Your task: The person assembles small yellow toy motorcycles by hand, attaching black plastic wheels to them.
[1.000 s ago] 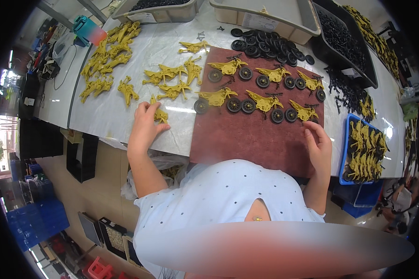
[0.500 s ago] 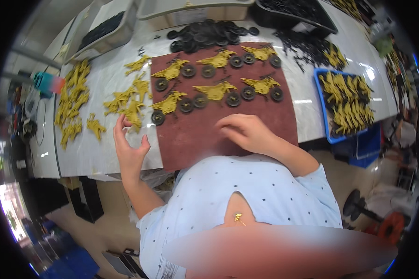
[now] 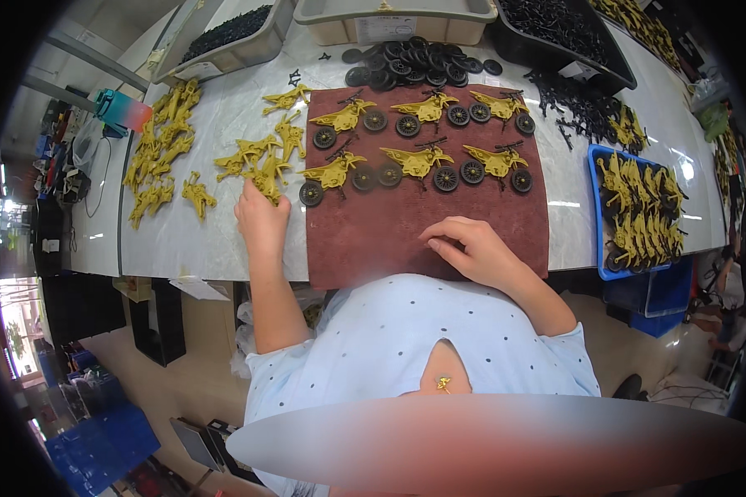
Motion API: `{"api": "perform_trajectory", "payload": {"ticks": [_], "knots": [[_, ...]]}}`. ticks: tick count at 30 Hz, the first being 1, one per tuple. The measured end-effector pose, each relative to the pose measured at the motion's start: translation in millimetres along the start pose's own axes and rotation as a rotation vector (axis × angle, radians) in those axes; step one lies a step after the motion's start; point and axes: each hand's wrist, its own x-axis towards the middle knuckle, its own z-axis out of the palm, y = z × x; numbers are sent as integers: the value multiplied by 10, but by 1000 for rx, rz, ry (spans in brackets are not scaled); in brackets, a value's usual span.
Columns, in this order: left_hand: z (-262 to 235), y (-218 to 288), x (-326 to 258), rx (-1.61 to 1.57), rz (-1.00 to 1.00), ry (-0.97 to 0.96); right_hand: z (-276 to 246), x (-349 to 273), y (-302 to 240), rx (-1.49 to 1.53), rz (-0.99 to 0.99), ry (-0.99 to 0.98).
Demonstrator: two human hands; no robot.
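My left hand [image 3: 263, 219] is at the near end of a loose group of yellow toy motorcycle bodies, left of the mat. Its fingers are closed on one toy motorcycle body [image 3: 267, 177]; the fingertips are partly hidden. My right hand [image 3: 472, 251] hovers over the near part of the dark red mat [image 3: 365, 240], fingers loosely bent, with nothing visible in them. Two rows of yellow toy motorcycles lie on the mat, such as the near middle one [image 3: 416, 161], with black wheels [image 3: 445, 179] at their ends and black handlebar pieces at their tops.
Black wheels [image 3: 406, 62] lie heaped beyond the mat. Grey bins [image 3: 394, 29] and a black bin [image 3: 609, 73] line the back. A blue tray [image 3: 595, 190] of assembled motorcycles stands at right. More yellow bodies [image 3: 167, 124] and a teal bottle [image 3: 118, 112] are at left.
My left hand has gone from open beside the yellow bodies to closed on one of them. My right hand stays over the mat, slightly shifted. The whole view has shifted.
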Motion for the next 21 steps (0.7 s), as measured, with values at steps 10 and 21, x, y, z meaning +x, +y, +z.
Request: {"api": "perform_trajectory", "payload": {"ticks": [10, 21], "knots": [[-474, 364, -168, -528, -102, -45, -39, -12, -24, 90, 79, 102], [-240, 1524, -948, -1040, 713, -373, 90, -36, -32, 450, -39, 360]]}}
